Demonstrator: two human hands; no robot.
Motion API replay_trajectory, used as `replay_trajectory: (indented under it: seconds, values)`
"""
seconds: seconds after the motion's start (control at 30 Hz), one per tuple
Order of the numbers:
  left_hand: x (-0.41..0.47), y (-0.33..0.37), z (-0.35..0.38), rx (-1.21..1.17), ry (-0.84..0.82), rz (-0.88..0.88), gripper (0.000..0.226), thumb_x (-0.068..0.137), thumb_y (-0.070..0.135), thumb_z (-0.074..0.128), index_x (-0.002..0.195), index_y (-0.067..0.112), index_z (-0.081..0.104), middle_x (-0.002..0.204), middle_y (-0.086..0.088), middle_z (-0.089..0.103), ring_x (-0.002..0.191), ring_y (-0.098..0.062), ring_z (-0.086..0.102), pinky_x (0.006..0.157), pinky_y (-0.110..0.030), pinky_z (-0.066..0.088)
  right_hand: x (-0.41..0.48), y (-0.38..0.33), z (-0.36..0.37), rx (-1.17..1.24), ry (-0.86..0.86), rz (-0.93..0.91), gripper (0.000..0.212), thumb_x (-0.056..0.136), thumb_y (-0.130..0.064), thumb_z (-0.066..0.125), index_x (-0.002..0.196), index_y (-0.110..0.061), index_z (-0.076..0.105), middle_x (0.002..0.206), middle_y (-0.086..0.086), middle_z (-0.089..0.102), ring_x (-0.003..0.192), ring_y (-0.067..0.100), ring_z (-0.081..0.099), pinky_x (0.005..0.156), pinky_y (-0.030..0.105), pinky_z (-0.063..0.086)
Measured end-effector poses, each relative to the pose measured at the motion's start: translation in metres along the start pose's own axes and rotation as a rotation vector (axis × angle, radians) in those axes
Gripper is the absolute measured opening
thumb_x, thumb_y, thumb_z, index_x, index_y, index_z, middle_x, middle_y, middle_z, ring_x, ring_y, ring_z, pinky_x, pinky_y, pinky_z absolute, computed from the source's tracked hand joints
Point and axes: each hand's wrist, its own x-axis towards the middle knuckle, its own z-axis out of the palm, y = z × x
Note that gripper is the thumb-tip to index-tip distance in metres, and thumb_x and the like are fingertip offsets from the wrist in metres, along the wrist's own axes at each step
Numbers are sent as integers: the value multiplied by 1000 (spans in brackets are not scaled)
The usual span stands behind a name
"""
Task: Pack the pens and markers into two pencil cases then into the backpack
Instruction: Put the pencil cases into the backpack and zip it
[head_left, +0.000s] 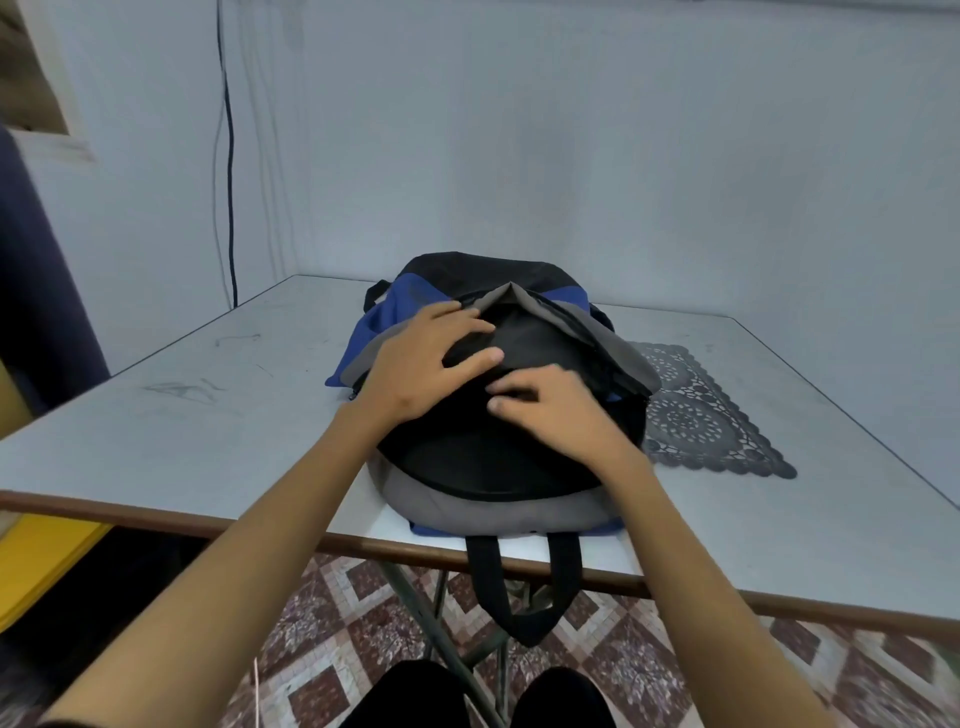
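A black, grey and blue backpack (483, 462) lies flat on the white table (182, 415), its carry strap hanging over the near edge. Its upper zip stands partly open, a grey flap lifted toward the far side. My left hand (421, 369) rests spread on the black front panel beside the opening. My right hand (556, 410) lies on the panel with its fingers curled, pinching the fabric or a zip pull; which one I cannot tell. No pens, markers or pencil cases are in sight.
A dark lace doily (701, 415) lies on the table right of the backpack. The pale wall stands close behind, a black cable (228, 171) running down it at the left. A yellow object (36, 561) sits below the table's left edge. Patterned floor tiles lie underneath.
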Motion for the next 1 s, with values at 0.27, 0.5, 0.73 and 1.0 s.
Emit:
replay_trajectory:
  seconds: [0.27, 0.5, 0.73, 1.0]
  values:
    - [6, -28, -23, 57, 39, -414, 49, 105, 44, 31, 144, 19, 46, 142, -12, 54, 130, -34, 48, 108, -46, 34, 7, 14, -66, 97, 548, 218, 19, 92, -28, 53, 106, -27, 67, 114, -6, 67, 111, 15, 59, 95, 33, 43]
    - [-3, -31, -18, -191, -44, -547, 55, 101, 42, 48, 149, 18, 37, 148, -7, 47, 137, -29, 41, 118, -47, 25, 6, 41, -60, 142, 317, 331, 36, 95, -32, 54, 129, -19, 57, 125, 7, 61, 113, 24, 57, 99, 44, 45]
    - [-22, -20, -37, -446, 0, -459, 46, 86, 19, 73, 130, 22, 59, 125, 0, 60, 113, -16, 53, 97, -28, 42, -24, 49, -61, 288, 441, 202, 45, 82, -3, 68, 123, -22, 63, 109, -2, 61, 98, 13, 55, 85, 26, 44]
    - [-57, -26, -58, -538, -185, -272, 36, 73, -9, 77, 73, 27, 72, 80, 6, 70, 80, -6, 63, 73, -14, 49, -70, 64, -56, 270, 365, 57, 43, 70, 19, 63, 79, -22, 74, 87, -2, 71, 83, 0, 63, 72, 12, 51]
